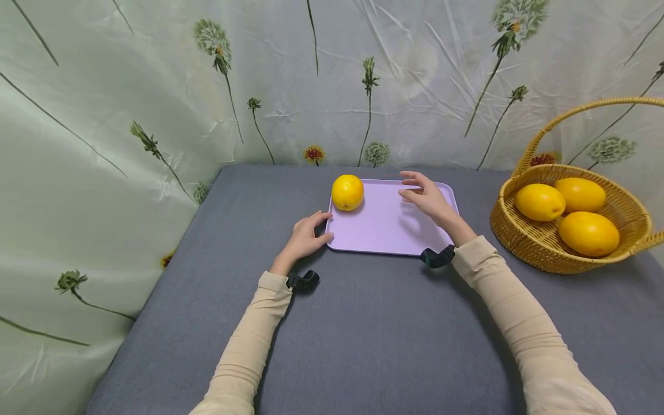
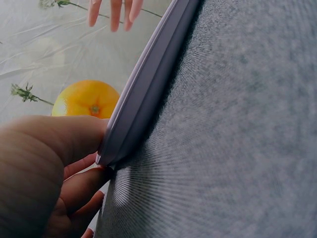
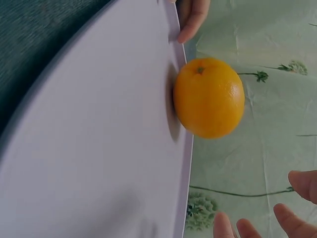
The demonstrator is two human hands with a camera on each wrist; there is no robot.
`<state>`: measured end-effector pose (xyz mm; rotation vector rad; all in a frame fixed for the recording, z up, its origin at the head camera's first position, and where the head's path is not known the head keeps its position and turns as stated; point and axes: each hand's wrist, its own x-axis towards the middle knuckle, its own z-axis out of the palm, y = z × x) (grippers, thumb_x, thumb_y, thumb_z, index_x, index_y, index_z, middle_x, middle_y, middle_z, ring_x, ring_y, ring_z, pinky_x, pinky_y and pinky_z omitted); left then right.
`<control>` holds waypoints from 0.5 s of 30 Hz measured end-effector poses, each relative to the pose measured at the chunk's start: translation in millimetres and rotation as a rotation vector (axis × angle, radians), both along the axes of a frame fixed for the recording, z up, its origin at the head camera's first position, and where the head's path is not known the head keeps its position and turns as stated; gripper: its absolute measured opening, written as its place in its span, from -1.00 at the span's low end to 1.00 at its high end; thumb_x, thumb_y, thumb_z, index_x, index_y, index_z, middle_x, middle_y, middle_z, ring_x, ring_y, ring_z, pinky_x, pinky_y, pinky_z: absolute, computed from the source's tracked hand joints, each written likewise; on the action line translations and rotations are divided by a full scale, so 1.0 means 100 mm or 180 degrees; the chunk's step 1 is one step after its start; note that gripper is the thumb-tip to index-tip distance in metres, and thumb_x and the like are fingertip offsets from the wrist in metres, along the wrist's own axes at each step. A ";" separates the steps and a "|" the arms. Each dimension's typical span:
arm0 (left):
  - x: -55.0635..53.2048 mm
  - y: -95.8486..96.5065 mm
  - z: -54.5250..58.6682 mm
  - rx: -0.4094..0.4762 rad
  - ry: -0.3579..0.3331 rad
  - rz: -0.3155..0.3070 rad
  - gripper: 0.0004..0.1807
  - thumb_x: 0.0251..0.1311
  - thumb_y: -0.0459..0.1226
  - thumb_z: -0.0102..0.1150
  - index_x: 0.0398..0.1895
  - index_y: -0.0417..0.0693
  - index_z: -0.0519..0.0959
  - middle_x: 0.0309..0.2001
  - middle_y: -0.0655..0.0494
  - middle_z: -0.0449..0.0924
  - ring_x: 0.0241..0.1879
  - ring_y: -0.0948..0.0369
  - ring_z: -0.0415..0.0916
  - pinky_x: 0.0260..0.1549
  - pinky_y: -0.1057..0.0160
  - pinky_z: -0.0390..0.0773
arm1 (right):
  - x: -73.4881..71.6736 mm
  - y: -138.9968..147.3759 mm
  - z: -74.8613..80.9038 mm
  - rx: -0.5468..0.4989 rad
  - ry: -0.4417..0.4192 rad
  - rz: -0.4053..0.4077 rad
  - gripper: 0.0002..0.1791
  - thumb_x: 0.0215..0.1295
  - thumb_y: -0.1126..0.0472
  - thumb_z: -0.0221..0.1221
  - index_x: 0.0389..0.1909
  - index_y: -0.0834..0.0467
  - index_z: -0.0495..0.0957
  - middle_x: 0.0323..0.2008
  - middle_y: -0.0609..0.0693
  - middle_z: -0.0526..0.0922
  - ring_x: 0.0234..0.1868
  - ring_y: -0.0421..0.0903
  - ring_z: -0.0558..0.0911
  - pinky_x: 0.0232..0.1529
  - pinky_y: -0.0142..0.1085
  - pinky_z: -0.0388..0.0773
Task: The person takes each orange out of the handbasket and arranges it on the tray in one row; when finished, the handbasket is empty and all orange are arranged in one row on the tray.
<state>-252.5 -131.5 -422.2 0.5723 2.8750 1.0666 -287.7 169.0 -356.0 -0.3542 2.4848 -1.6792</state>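
A lilac tray (image 1: pixel 384 225) lies on the grey table, with one orange (image 1: pixel 348 192) near its far left corner. My left hand (image 1: pixel 307 235) holds the tray's left edge. The left wrist view shows its thumb (image 2: pixel 89 131) against the rim and other fingers lower, partly hidden. Above the tray's right half, my right hand (image 1: pixel 426 199) hovers with fingers spread and nothing between them. In the right wrist view, the orange (image 3: pixel 209 97) sits by the tray rim, apart from the right fingertips (image 3: pixel 292 223).
At the right stands a wicker basket (image 1: pixel 539 252) with a tall handle, holding three yellow-orange fruits (image 1: pixel 588 234). A floral curtain (image 1: pixel 290 86) hangs behind the grey table (image 1: pixel 363 334) and along its left side.
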 end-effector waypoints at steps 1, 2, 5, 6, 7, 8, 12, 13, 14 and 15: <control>0.00 0.00 0.00 -0.0002 -0.0001 0.0000 -0.45 0.15 -0.20 0.14 0.24 -0.16 0.38 0.32 -0.12 0.35 0.43 -0.04 0.11 0.35 -0.16 0.00 | 0.01 0.02 0.01 0.0028 0.0015 -0.0014 -0.40 0.33 0.29 0.01 0.38 0.25 0.11 0.32 0.38 0.23 0.22 0.24 0.41 0.22 -0.08 0.43; 0.00 0.00 0.00 -0.0004 -0.0003 -0.0001 -0.45 0.15 -0.20 0.14 0.24 -0.15 0.38 0.32 -0.12 0.35 0.43 -0.04 0.11 0.36 -0.16 0.00 | 0.03 0.05 0.01 0.0044 0.0024 -0.0023 -0.40 0.33 0.29 0.01 0.38 0.25 0.11 0.32 0.37 0.23 0.21 0.23 0.41 0.21 -0.12 0.45; 0.00 0.00 -0.01 0.0002 0.0005 -0.0007 -0.45 0.15 -0.20 0.14 0.24 -0.15 0.38 0.32 -0.12 0.36 0.43 -0.04 0.11 0.35 -0.16 0.00 | 0.07 0.12 0.04 0.0093 0.0042 -0.0041 -0.39 0.34 0.28 0.01 0.38 0.24 0.11 0.32 0.37 0.23 0.21 0.21 0.42 0.16 -0.26 0.50; 0.00 0.00 -0.01 0.0002 0.0015 -0.0009 -0.45 0.15 -0.20 0.14 0.23 -0.15 0.38 0.31 -0.12 0.36 0.43 -0.04 0.11 0.35 -0.16 0.00 | 0.09 0.14 0.05 0.0127 0.0053 -0.0050 -0.39 0.34 0.27 0.01 0.38 0.23 0.11 0.32 0.36 0.24 0.19 0.18 0.43 0.13 -0.30 0.51; 0.00 0.00 -0.02 0.0005 0.0026 -0.0008 -0.45 0.14 -0.20 0.14 0.23 -0.15 0.38 0.31 -0.12 0.36 0.43 -0.04 0.12 0.35 -0.16 0.01 | 0.10 0.17 0.05 0.0157 0.0062 -0.0054 -0.39 0.35 0.25 0.01 0.39 0.23 0.11 0.32 0.35 0.24 0.18 0.15 0.44 0.11 -0.34 0.52; -0.01 0.00 -0.02 0.0006 0.0036 -0.0007 -0.45 0.14 -0.20 0.14 0.23 -0.15 0.39 0.31 -0.12 0.36 0.42 -0.04 0.12 0.34 -0.17 0.01 | 0.12 0.19 0.06 0.0174 0.0073 -0.0059 -0.39 0.35 0.24 0.01 0.39 0.22 0.11 0.32 0.35 0.25 0.16 0.09 0.46 0.09 -0.38 0.52; -0.01 -0.01 -0.04 -0.0004 0.0083 0.0002 -0.45 0.14 -0.19 0.14 0.22 -0.15 0.39 0.31 -0.13 0.36 0.41 -0.06 0.14 0.33 -0.19 0.03 | 0.16 0.29 0.08 0.0206 0.0133 -0.0074 -0.39 0.36 0.20 0.02 0.38 0.22 0.12 0.31 0.35 0.26 -0.04 -0.29 0.51 -0.02 -0.54 0.51; -0.02 -0.01 -0.04 -0.0006 0.0090 0.0004 -0.45 0.14 -0.19 0.14 0.22 -0.15 0.39 0.31 -0.13 0.36 0.41 -0.06 0.15 0.33 -0.19 0.03 | 0.17 0.32 0.09 0.0178 0.0148 -0.0070 -0.39 0.36 0.20 0.02 0.38 0.23 0.12 0.30 0.36 0.26 -0.09 -0.38 0.49 -0.05 -0.59 0.50; -0.02 -0.01 -0.05 -0.0008 0.0094 0.0003 -0.45 0.14 -0.19 0.14 0.22 -0.15 0.39 0.31 -0.13 0.36 0.41 -0.06 0.15 0.33 -0.19 0.03 | 0.18 0.34 0.10 0.0163 0.0171 -0.0067 -0.39 0.36 0.20 0.02 0.38 0.24 0.11 0.30 0.37 0.25 -0.13 -0.46 0.47 -0.08 -0.63 0.48; -0.02 -0.01 -0.05 -0.0001 0.0093 0.0005 -0.45 0.14 -0.19 0.14 0.22 -0.15 0.39 0.31 -0.13 0.36 0.41 -0.06 0.15 0.33 -0.19 0.03 | 0.19 0.36 0.10 0.0147 0.0194 -0.0063 -0.39 0.35 0.21 0.02 0.38 0.25 0.11 0.29 0.38 0.25 -0.17 -0.53 0.45 -0.11 -0.66 0.47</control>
